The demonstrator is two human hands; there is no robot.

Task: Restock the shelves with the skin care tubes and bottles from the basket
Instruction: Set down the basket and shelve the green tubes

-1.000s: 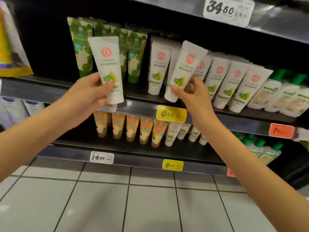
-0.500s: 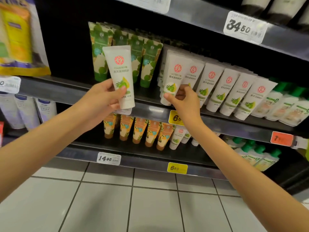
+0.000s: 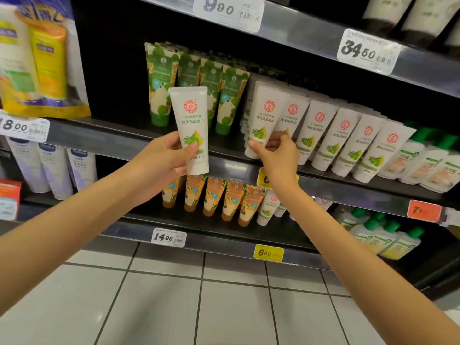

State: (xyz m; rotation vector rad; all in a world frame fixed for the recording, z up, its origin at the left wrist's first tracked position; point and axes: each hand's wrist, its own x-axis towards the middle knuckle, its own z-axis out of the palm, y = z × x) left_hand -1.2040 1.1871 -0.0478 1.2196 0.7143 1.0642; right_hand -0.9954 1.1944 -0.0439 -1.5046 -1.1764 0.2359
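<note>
Left hand (image 3: 161,158) grips a white tube (image 3: 193,125), thumb and fingers curled round its lower part, in front of the middle shelf (image 3: 119,139) edge. Label: red round logo, "SOD", Chinese text, green fruit pic, "60" near the bottom. Long axis approx. vertical, cap end down, flat end up. Right hand (image 3: 276,155) pinches the lower part of a second white tube (image 3: 261,115), same label, at the left end of the white row on this shelf, leaning back. Yellow price tag (image 3: 268,253) reads "6 60", white price tag (image 3: 169,237) "14 95".
</note>
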